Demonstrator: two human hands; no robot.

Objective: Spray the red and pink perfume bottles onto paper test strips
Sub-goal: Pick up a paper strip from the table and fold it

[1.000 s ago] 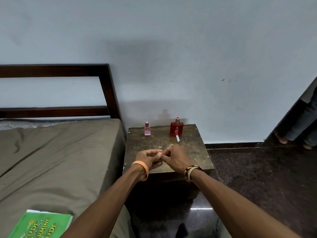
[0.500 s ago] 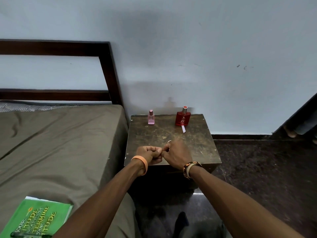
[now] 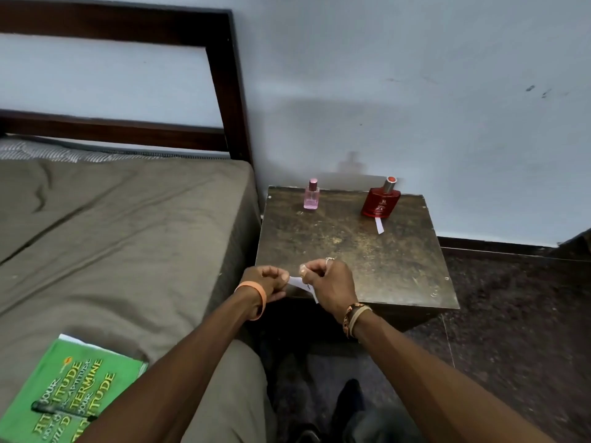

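A small pink perfume bottle [image 3: 311,194] stands upright at the back left of a dark wooden bedside table [image 3: 399,270]. A wider red perfume bottle [image 3: 380,199] stands at the back right, with one white paper strip [image 3: 379,225] lying just in front of it. Over the table's near left edge, my left hand [image 3: 267,281] and my right hand [image 3: 326,282] both pinch a small piece of white paper [image 3: 299,282] stretched between them. A thin strip of it hangs down under my right hand.
A bed with a brown sheet [image 3: 112,235] and dark wooden headboard [image 3: 224,75] adjoins the table on the left. A green book [image 3: 73,391] with a pen on it lies on the bed's near corner. Dark floor [image 3: 511,314] extends to the right.
My hands have drawn slightly apart, and white paper now shows between them. The camera has come closer to the table and tilted down.
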